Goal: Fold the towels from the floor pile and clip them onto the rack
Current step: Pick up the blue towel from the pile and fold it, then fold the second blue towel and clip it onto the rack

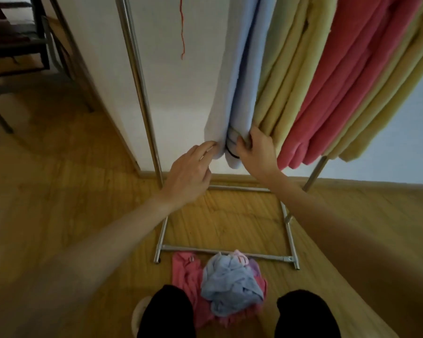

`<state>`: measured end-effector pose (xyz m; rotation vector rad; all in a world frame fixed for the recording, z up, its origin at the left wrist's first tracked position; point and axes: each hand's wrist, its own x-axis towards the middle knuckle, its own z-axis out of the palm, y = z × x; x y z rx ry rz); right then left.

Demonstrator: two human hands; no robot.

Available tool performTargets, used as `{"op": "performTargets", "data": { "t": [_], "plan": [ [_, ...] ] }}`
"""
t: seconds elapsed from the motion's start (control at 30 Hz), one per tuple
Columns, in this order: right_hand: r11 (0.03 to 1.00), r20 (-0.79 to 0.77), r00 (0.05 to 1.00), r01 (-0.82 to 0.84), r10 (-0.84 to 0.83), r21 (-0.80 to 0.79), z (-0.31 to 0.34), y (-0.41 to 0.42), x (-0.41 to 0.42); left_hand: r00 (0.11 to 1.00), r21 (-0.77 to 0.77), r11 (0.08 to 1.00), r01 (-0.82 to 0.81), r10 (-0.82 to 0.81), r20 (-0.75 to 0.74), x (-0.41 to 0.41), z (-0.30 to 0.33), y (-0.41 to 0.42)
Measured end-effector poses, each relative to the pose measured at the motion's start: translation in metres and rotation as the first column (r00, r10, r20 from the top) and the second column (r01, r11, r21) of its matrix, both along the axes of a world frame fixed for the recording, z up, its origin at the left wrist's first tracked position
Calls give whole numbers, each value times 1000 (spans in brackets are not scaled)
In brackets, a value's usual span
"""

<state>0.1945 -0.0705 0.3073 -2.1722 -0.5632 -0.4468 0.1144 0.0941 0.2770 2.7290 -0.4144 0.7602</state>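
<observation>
The wooden floor [59, 191] spreads out under me, and a white wall [176, 98] rises in front with a baseboard along its foot. My metal rack [142, 98] stands against that wall, one upright pole on the left, another slanting at the right, and its base bars forming a frame on the floor just ahead of my knees. Hung from the rack in a row are the folded towels: light blue towels [239, 81] nearest the left pole, then pale yellow-green towels [286, 69], then pink towels [347, 89], with more yellow ones [386, 106] at the far right. At upper left a dark chair [17, 50] stands well apart from the rack. On the floor between my knees lies the pile [220, 289], a crumpled light blue towel on top of pink ones, touching the near base bar. My left hand [188, 174] reaches to the lower edge of the light blue towels, its fingertips pinching the left fold. My right hand [257, 150] grips the bottom of the same blue towels from the right side, fingers curled into the cloth just beside the yellow-green ones; dark stripes [231, 145] show on the fabric between my two hands. A thin red thread [182, 32] hangs down the wall, left of the blue towels
</observation>
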Motion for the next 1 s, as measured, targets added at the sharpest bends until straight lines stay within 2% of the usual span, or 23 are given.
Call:
{"op": "performTargets", "data": {
  "t": [0.17,0.3,0.47,0.53,0.63,0.73,0.87,1.0],
  "plan": [
    [1000,-12,1000,12,-12,14,-30,12,-2,996,-10,998,-59,58,-73,-15,-36,14],
    [998,-39,999,18,-21,-59,-79,5,-6,975,-56,992,-116,103,-195,-22,-71,19],
    [957,-298,954,-46,-43,-286,-176,-32,-20,900,-24,994,-110,89,-426,-25,-148,8],
    [913,-463,881,-108,-95,-394,-221,-49,-30,814,22,996,-86,83,-574,-23,-187,1],
    [832,-691,705,-279,-162,-480,-290,-72,-53,629,62,998,-26,64,-775,-25,-249,-7],
    [791,-764,631,-395,-135,-466,-344,-81,-84,450,109,994,-22,107,-887,-36,-306,-13],
    [674,-800,595,-561,-75,-480,-403,-84,-122,252,70,970,-231,129,-959,-63,-376,-26],
    [647,-786,617,-588,-28,-485,-446,-81,-143,105,26,854,-519,94,-990,-87,-427,-41]
  ]
}}
